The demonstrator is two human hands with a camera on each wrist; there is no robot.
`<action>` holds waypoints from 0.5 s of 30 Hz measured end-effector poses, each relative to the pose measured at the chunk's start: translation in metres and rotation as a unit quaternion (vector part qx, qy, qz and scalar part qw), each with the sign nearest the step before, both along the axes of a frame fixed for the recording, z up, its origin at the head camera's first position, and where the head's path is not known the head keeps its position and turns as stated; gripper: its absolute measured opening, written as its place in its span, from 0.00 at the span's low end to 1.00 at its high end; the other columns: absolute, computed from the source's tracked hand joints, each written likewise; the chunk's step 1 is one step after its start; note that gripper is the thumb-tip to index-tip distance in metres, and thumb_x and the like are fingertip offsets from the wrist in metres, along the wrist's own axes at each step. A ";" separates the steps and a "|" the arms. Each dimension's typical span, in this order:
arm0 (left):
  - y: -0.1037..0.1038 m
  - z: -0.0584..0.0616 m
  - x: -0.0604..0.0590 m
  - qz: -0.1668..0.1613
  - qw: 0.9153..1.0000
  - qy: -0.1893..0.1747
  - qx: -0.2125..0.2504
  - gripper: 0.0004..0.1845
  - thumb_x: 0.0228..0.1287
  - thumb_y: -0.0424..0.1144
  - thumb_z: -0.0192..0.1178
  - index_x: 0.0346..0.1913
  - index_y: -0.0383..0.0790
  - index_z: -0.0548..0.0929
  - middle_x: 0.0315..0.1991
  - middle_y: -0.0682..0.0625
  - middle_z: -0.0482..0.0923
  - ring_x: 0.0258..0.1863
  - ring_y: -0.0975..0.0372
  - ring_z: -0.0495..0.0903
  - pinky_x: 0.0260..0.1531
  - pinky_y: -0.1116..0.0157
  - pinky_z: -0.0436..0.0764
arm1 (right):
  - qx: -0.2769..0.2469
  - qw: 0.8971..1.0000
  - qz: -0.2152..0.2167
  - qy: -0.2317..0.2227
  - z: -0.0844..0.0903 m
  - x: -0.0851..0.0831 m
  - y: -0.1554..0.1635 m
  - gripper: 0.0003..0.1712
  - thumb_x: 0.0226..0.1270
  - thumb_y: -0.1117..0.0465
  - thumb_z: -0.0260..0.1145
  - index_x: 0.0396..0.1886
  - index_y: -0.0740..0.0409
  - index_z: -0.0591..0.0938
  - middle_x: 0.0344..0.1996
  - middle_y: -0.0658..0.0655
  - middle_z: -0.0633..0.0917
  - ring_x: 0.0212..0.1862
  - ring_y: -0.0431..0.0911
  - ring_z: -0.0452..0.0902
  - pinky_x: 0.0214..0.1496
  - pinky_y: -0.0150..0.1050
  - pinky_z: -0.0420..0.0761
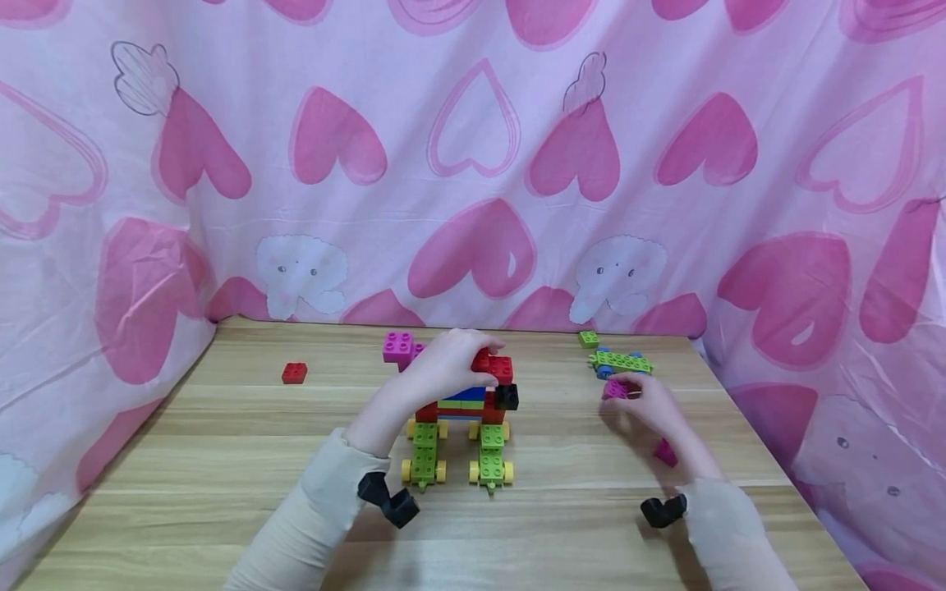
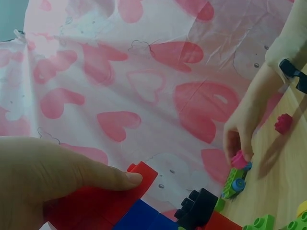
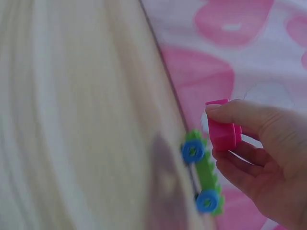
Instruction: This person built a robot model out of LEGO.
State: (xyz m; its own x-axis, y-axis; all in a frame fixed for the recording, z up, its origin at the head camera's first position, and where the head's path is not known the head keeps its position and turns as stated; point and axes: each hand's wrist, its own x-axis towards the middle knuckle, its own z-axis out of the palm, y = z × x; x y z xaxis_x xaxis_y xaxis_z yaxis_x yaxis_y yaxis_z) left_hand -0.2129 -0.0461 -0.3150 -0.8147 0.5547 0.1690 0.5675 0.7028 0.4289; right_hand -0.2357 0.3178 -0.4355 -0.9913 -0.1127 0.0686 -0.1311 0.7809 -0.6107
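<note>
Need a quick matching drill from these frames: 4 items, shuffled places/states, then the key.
Things:
1. left hand
2. right hand
3. lone red brick
4. green cart with blue wheels

Places or states:
A. lies by itself on the table's left side
B. pinches a small pink brick
C. grips the red top of the block build
D. sits near the table's far right edge

Pairs: 1-C, 2-B, 3-A, 4-D

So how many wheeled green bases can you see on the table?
3. Two yellow-wheeled ones sit side by side under the red build, left and right. A blue-wheeled one lies far right, beyond the right hand. Others may be hidden.
</note>
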 end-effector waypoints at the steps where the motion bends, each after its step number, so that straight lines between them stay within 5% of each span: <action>1: 0.000 0.000 0.000 0.001 1.000 0.000 -0.001 0.26 0.57 0.44 0.71 0.59 0.42 0.81 0.54 0.49 0.83 0.55 0.57 0.81 0.57 0.59 0.80 | -0.011 1.000 0.002 0.004 0.003 0.000 -0.004 0.28 0.60 0.60 0.72 0.59 0.66 0.78 0.47 0.67 0.83 0.49 0.57 0.79 0.51 0.48 0.80; 15: 0.001 0.001 -0.002 0.003 1.000 0.006 -0.028 0.24 0.55 0.45 0.73 0.55 0.43 0.84 0.49 0.50 0.85 0.48 0.58 0.81 0.49 0.61 0.81 | -0.061 0.996 0.040 0.056 0.063 -0.002 -0.070 0.26 0.57 0.58 0.75 0.53 0.65 0.80 0.46 0.66 0.85 0.48 0.58 0.83 0.48 0.47 0.85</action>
